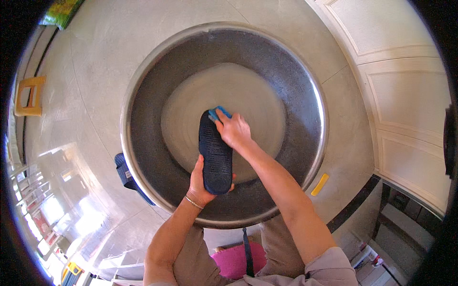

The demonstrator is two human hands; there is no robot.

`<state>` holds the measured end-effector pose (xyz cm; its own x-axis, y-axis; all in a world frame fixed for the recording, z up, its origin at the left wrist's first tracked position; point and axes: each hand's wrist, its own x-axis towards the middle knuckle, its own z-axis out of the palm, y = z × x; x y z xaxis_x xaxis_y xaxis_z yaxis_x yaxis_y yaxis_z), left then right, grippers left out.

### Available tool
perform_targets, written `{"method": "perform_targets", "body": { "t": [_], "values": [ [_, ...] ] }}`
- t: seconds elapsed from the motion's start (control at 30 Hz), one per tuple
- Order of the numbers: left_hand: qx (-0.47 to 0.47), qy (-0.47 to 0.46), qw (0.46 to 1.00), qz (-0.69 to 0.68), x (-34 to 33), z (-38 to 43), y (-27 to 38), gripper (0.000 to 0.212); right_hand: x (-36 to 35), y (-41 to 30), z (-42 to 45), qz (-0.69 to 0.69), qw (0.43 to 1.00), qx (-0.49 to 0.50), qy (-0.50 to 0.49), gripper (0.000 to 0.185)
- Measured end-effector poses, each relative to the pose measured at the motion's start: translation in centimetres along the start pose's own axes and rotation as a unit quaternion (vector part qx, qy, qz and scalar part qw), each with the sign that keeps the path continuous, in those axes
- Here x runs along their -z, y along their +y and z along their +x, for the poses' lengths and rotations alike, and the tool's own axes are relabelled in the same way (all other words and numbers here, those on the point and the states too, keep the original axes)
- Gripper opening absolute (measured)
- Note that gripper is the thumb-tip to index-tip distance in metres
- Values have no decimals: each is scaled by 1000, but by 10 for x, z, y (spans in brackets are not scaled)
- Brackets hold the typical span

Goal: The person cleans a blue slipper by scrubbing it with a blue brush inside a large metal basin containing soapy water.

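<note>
A dark slipper (217, 157) is held sole up above a large round metal basin (154, 71). My left hand (202, 182) grips the slipper near its lower end, thumb along the left edge and fingertips showing at the right edge. In my right hand (234, 130) is a blue scrub brush or pad (219, 113), pressed against the slipper's upper end; the fingers cover part of it, so its exact kind is unclear. Fine ridges run across the sole. Greyish, cloudy-looking water (250, 93) seems to cover the basin's bottom.
Another dark slipper (125, 171) lies on the floor, partly hidden by the basin's left rim. To the right is a yellow bar-shaped object (319, 184). A tan stool (30, 95) stands far left. White panelled doors (404, 93) border the right side. Something pink (238, 261) shows between my knees.
</note>
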<state>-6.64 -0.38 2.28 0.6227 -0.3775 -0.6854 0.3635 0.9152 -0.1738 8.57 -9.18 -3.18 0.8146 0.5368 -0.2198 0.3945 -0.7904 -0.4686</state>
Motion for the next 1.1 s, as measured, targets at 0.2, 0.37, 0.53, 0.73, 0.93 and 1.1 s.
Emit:
{"method": "perform_targets", "body": {
  "t": [0.2,0.37,0.53,0.73,0.93,1.1],
  "values": [
    [-37,26,999,23,19,-10,6,67,26,-35,-63,70,990,91,-84,42],
    [11,-17,1000,-16,25,-6,-5,62,6,-27,-64,15,990,136,-22,47],
    [32,23,999,-32,12,-11,0,65,-18,-10,26,-70,995,76,6,43],
    [29,25,999,1,26,-11,-4,66,-8,19,2,12,999,-3,-40,46],
    [11,112,994,1,16,-15,-7,60,24,-38,-107,65,985,141,-75,49],
    [36,52,998,5,21,-6,-9,66,-16,-6,-11,-15,998,62,8,46]
  ]
}}
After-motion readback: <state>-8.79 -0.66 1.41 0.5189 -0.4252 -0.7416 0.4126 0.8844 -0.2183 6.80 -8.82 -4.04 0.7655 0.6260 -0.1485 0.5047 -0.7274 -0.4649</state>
